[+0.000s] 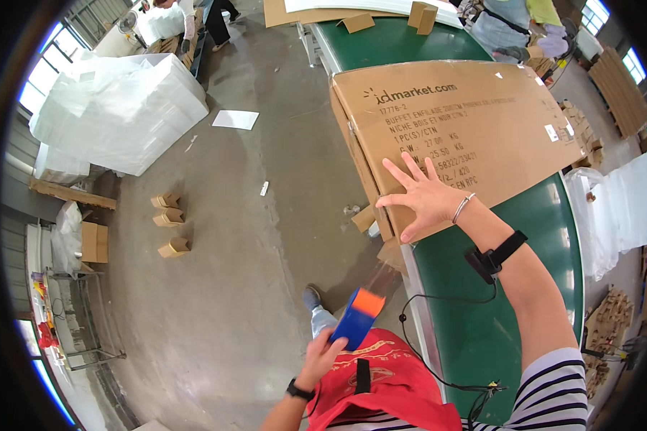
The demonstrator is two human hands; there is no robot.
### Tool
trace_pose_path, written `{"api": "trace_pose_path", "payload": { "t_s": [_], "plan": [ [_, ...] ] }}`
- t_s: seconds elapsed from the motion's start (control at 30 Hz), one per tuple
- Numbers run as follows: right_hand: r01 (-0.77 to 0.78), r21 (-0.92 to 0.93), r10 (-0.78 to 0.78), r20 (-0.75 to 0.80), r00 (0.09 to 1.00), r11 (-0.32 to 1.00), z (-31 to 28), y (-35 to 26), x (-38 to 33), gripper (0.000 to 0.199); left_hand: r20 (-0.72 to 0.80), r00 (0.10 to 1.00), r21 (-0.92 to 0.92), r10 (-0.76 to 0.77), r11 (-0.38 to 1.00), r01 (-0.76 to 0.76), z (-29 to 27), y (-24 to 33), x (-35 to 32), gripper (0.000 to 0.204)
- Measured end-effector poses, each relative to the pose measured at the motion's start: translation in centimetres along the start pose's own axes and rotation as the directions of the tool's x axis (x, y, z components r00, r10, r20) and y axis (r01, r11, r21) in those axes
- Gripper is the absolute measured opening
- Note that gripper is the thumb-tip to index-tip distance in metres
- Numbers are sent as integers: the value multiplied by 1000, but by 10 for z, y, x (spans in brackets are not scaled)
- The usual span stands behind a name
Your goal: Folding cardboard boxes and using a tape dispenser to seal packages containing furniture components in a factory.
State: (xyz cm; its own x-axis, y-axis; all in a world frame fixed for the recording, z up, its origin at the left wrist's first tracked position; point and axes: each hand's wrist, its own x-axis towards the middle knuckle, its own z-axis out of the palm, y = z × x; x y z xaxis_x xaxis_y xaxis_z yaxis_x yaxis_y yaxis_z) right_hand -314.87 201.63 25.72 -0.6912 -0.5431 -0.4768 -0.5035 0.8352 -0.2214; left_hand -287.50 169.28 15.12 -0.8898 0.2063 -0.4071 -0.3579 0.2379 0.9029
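A large flat brown cardboard carton (510,122) with dark print lies on a green conveyor belt (492,287). My right hand (430,202) rests on top of it near its left front corner, fingers spread wide and nothing in them. Lower down, beside the conveyor's left edge, my left hand (319,361) grips a blue and orange tape dispenser (355,325). A faint clear strip seems to run from the dispenser up toward the carton's near corner; whether it is stuck there I cannot tell.
White foam-wrapped stacks (129,108) stand at the far left, with small cardboard pieces (169,215) on the floor nearby. Farther along the belt sit folded cardboard pieces (424,18). A black cable (410,327) hangs from my right forearm. Other people are in the background.
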Motion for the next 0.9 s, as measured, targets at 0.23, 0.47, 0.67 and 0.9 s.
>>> {"api": "trace_pose_path", "payload": {
  "t_s": [0.23,0.47,0.67,0.9],
  "plan": [
    [5,22,-5,-21,1000,1000,-2,-7,-2,85,-24,988,108,-154,982,156,27,1,65,39],
    [-4,-41,1,-67,998,999,-5,-11,-9,87,-188,979,539,-74,826,166,118,23,193,47],
    [-261,172,312,-555,771,950,40,-61,-52,84,-148,989,550,-17,830,97,46,-29,156,49],
    [-71,911,608,328,723,-407,163,-138,-78,41,-269,930,240,-252,917,318,-121,-66,115,43]
  ]
}}
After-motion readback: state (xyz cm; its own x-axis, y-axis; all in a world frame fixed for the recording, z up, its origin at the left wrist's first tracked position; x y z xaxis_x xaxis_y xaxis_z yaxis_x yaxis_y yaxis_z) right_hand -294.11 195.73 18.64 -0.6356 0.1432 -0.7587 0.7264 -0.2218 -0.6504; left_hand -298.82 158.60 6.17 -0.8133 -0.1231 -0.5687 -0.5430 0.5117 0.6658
